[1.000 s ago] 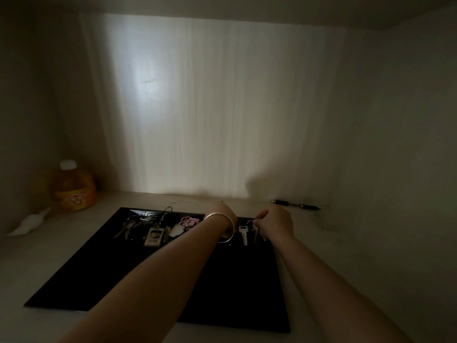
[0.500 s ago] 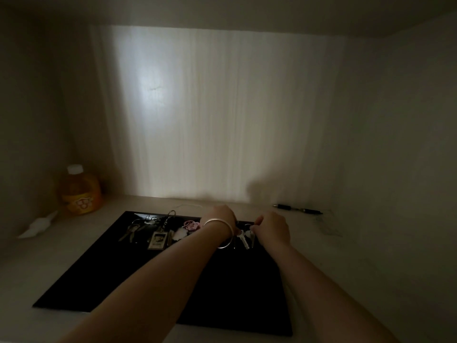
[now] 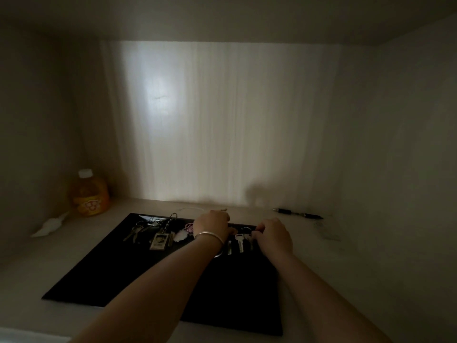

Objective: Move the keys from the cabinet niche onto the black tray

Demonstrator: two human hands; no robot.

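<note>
- The fingers (image 3: pixel 258 234) of the right hand (image 3: pixel 273 237) are curling inward and pinching at the right end of a small bunch of silver keys (image 3: pixel 239 241), with the fingertips touching the key heads.
- The silver keys are lying on the far part of the black tray (image 3: pixel 118 276), fanned with their blades pointing toward the near edge, just left of the right hand's fingertips and between the two hands.
- The left hand (image 3: pixel 212 226) is resting knuckles-up at the far edge of the tray, just left of the silver keys; its fingers are bending down out of sight, so I cannot tell whether they are gripping anything.
- A silver bangle (image 3: pixel 210 237) is sitting around the left wrist.
- Further left on the tray, a pink and white charm (image 3: pixel 184 232) is lying just beside the left hand, then a keyring with a small framed photo tag (image 3: pixel 160 240), then a darker bunch of keys (image 3: pixel 138 231) near the far left corner.
- The tray is lying flat on the pale floor of the cabinet niche (image 3: pixel 29 273).
- Off the tray, a black pen (image 3: pixel 298 213) is lying at the far right by the back wall, well apart from the hands.
- An orange drink bottle (image 3: pixel 90 194) is standing upright in the far left corner, with a crumpled white scrap (image 3: pixel 50 225) lying near it.
</note>
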